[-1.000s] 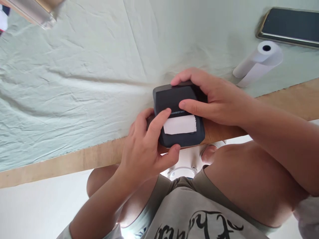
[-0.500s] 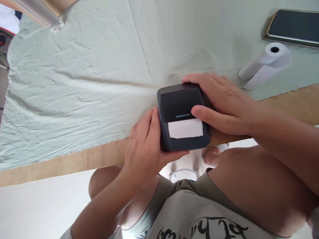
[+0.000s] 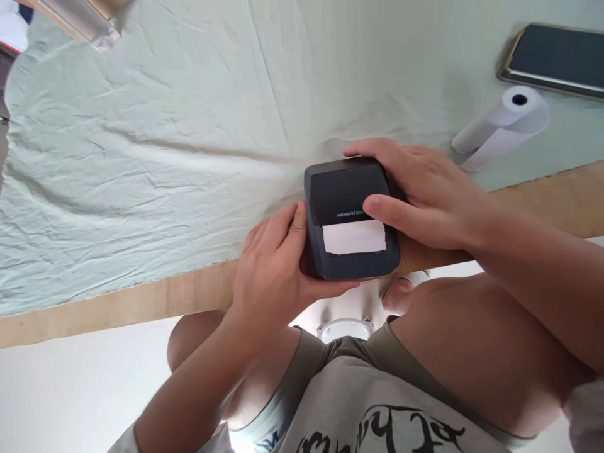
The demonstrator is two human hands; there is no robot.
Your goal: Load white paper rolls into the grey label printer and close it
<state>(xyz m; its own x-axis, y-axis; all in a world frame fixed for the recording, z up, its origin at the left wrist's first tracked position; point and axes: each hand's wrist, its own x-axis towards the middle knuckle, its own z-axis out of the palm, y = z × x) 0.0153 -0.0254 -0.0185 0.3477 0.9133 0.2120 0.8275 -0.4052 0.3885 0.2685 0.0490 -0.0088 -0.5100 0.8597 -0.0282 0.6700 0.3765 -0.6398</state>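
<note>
A small dark grey label printer (image 3: 346, 195) rests at the near edge of the table, half on the wood strip. A white strip of paper (image 3: 355, 236) sticks out of its slot. My left hand (image 3: 271, 270) grips its left side and near edge, thumb under the front. My right hand (image 3: 425, 192) wraps its far and right side, with the thumb lying on the lid just above the paper.
A pale green cloth (image 3: 165, 145) covers the wooden table (image 3: 141, 302). A white paper roll (image 3: 503, 126) lies to the right, with a dark phone (image 3: 554, 60) beyond it. A clear box corner (image 3: 80, 19) shows at the far left. My knees are below the table edge.
My left index finger has come off the printer's lid and now lies along its left side. The printer has shifted slightly to the right, and the paper strip still sticks out.
</note>
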